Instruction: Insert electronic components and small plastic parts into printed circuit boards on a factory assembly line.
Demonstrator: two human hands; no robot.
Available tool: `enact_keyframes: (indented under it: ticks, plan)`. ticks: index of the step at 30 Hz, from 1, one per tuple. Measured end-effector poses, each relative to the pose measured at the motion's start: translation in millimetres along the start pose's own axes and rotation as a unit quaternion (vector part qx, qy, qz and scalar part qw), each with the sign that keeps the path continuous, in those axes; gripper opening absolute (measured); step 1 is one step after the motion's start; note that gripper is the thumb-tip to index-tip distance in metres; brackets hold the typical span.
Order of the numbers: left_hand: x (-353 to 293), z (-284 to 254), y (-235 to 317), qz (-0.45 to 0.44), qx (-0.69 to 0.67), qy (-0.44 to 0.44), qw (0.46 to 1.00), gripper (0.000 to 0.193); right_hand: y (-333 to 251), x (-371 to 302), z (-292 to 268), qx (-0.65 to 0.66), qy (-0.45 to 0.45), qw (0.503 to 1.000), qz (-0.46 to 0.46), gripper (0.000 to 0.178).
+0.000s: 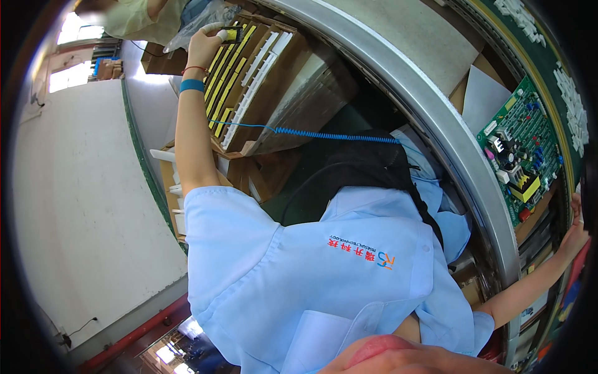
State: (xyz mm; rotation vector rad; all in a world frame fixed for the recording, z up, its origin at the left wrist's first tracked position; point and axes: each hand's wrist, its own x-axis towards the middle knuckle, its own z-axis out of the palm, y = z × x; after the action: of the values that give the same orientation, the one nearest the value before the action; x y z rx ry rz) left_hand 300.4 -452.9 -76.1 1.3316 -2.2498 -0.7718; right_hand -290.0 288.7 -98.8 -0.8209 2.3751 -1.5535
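Observation:
My left hand point(205, 48) reaches to the upper left, white covers on its fingertips, pinching a small black and yellow electronic component point(232, 35). It is above a cardboard box point(256, 93) lined with rows of similar yellow parts point(232, 78) and white strips point(261, 68). A blue wrist strap point(192, 85) is on that arm; a blue coiled cord point(336, 134) runs off to the right. At the far right edge, my right hand point(578, 230) is beside the conveyor line, partly cut off by the rim, so its grip is unclear. A green circuit board point(520, 153) lies on the line nearby.
A curved metal rail point(423, 81) runs between me and the line. White parts point(570, 103) lie in groups on the line's far side. Clear plastic wrap point(202, 22) and another person's sleeve point(134, 22) are at the upper left. A white panel point(81, 187) stands at left.

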Motion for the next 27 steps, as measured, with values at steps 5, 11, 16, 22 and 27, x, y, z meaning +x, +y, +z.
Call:
enact_keyframes:
  ticks: [5, 11, 16, 22, 27]
  plan:
    - [-0.5, 6.8, 8.1, 0.013, 0.023, -0.019, 0.999, 0.033, 51.4, -0.5, -60.9, 0.006, 0.002, 1.0, -0.008, 0.033]
    - [0.3, 6.8, 10.6, 0.072, 0.04, -0.019, 0.996, 0.035, 49.6, 2.3, -68.1, 0.014, -0.001, 1.0, -0.021, 0.032]
    - [-3.4, -5.8, 11.5, 0.141, 0.04, -0.025, 0.989, 0.038, 17.0, 5.7, -35.4, 0.034, 0.001, 0.999, -0.01, 0.031]
    - [-31.4, 8.6, 75.3, 0.078, 0.067, 0.003, 0.995, 0.031, 19.3, 8.3, -37.5, 0.073, 0.027, 0.996, 0.033, 0.029]
    - [-19.5, 22.7, 31.9, 0.112, 0.284, 0.035, 0.952, 0.038, 7.6, 3.7, -24.3, 0.066, 0.043, 0.997, 0.019, 0.03]
